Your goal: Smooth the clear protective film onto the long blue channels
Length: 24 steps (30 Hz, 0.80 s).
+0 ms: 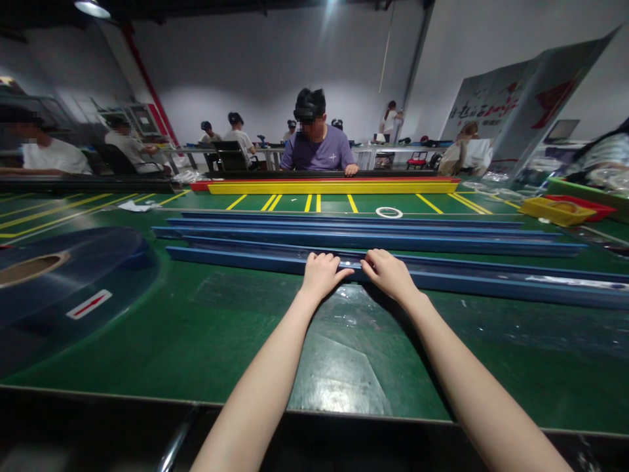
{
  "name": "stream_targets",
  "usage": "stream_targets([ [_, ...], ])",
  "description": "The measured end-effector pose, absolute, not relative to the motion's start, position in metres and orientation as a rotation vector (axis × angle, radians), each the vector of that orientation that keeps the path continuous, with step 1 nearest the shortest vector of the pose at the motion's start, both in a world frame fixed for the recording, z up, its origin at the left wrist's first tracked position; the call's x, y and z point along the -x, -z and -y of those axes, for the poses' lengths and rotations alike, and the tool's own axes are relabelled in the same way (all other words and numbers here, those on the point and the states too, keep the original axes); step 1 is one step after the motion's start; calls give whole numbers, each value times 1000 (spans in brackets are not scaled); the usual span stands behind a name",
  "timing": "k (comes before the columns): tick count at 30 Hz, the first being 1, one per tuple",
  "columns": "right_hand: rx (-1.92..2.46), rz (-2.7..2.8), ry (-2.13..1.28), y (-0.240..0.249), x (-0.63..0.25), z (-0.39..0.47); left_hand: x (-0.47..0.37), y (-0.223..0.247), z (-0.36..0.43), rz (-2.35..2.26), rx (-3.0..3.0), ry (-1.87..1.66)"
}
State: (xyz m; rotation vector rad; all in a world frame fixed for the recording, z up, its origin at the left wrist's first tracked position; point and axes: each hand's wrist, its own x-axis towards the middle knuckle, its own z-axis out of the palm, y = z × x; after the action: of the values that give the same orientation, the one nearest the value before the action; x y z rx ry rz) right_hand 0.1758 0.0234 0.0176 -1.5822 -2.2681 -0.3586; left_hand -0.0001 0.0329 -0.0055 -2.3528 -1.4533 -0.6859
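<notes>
At the far left, a wide flat roll of clear bluish plastic film [105, 262] lies on the green tabletop [196, 354]. Right of it begins the nearest long, straight blue channel [236, 258], directly beneath the fingers; its long axis runs crosswise before the person, the right end angled slightly nearer and leaving view. The left hand [322, 272] rests over it, fingers together and curled, thumb spread rightward. Just beside, the right hand [388, 270] bends its fingers over the same channel; whether either pinches anything cannot be told. Both hands are equally near, touching it.
</notes>
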Motion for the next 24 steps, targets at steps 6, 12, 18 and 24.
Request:
stream_targets([
  [6, 1581, 2225, 294, -15, -175, -25, 0, 4, -32, 1478, 2367, 672],
  [12, 1580, 2168, 321, -16, -173, -26, -1, 2, -31, 1490, 2377, 662],
  [18, 1654, 2122, 381, -17, -169, -27, -1, 2, -31, 1488, 2375, 653],
  [24, 1693, 2123, 398, -18, -168, -30, -1, 3, -32, 1481, 2370, 657],
])
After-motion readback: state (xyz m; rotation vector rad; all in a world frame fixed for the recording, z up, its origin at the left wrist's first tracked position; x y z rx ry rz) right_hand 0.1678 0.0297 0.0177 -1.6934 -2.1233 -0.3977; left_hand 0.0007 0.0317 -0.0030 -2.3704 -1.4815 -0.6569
